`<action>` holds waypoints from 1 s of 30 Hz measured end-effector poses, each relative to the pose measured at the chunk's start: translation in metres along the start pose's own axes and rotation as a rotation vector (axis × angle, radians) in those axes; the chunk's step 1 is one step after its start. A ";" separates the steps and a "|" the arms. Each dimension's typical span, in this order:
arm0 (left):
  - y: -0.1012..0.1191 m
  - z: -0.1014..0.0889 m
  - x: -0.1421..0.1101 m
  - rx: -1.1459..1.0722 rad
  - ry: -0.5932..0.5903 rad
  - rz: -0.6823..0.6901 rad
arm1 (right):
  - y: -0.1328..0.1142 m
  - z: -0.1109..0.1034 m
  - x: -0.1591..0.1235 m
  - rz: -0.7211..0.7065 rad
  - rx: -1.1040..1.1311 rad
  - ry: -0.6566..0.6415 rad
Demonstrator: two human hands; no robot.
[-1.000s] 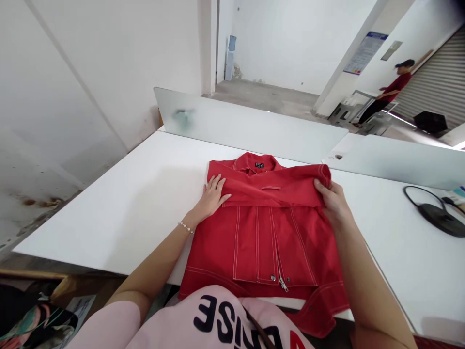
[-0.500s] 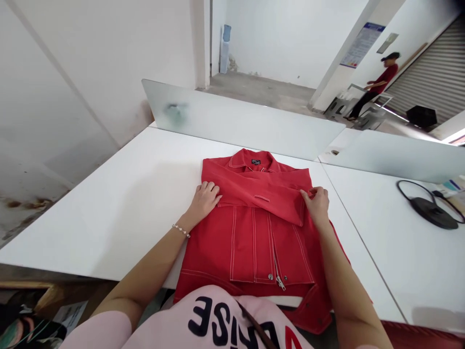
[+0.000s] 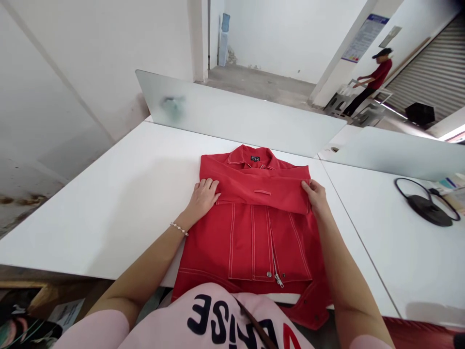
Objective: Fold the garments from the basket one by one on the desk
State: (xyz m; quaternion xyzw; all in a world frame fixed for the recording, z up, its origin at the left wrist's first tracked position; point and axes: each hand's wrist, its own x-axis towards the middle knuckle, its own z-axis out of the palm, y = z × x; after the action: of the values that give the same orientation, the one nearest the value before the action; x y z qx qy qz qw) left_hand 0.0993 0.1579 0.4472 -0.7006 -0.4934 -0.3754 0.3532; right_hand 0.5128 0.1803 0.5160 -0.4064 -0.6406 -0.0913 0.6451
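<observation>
Head view: red jacket (image 3: 250,242) under left hand (image 3: 203,198)

Jacket (image 3: 250,242) on table (image 3: 109,218), partition (image 3: 232,114) behind

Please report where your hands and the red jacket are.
Left hand flat on the red jacket; right hand at its folded edge. Jacket on the white table. Black corded object off to the right, apart.

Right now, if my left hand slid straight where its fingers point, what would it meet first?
Probably the stitched slit on the red jacket's folded layer; your left hand rests on that fabric, though depth is hard to judge.
</observation>
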 end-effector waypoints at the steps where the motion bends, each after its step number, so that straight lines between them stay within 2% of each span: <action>1: 0.000 0.001 0.000 0.004 0.000 -0.007 | -0.004 -0.001 0.011 -0.005 -0.007 0.035; 6: 0.000 0.006 0.001 0.033 -0.004 -0.002 | -0.018 0.006 0.069 -0.012 -0.189 0.162; 8: 0.001 0.008 0.001 0.048 0.005 0.005 | -0.017 0.017 0.081 0.008 -0.273 0.145; 11: 0.002 0.012 0.002 0.050 0.022 0.012 | -0.008 0.034 0.085 0.055 -0.376 0.047; 13: 0.001 0.015 0.001 0.041 0.033 0.013 | -0.004 0.038 0.081 0.077 -0.432 -0.007; 16: 0.000 0.014 0.002 0.031 0.041 0.019 | -0.008 0.037 0.066 0.068 -0.502 0.012; 19: 0.001 0.004 0.009 0.007 -0.019 0.061 | -0.025 0.041 0.043 -0.095 -0.589 -0.009; 22: 0.008 -0.009 0.029 -0.054 -0.078 0.140 | -0.045 0.060 0.016 -0.303 -0.629 -0.151; 24: 0.014 -0.011 0.048 -0.105 -0.080 0.224 | -0.052 0.076 0.002 -0.369 -0.625 -0.251; 27: 0.016 0.001 0.076 -0.155 -0.159 0.299 | -0.048 0.090 -0.008 -0.319 -0.686 -0.375; 30: 0.010 0.023 0.093 -0.184 -0.284 0.157 | -0.028 0.085 -0.006 -0.166 -0.751 -0.394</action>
State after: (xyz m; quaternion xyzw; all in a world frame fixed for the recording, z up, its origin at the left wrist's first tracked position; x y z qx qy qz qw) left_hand 0.1349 0.2148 0.5162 -0.8124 -0.4454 -0.2878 0.2426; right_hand 0.4300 0.2146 0.5092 -0.5698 -0.7043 -0.2902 0.3084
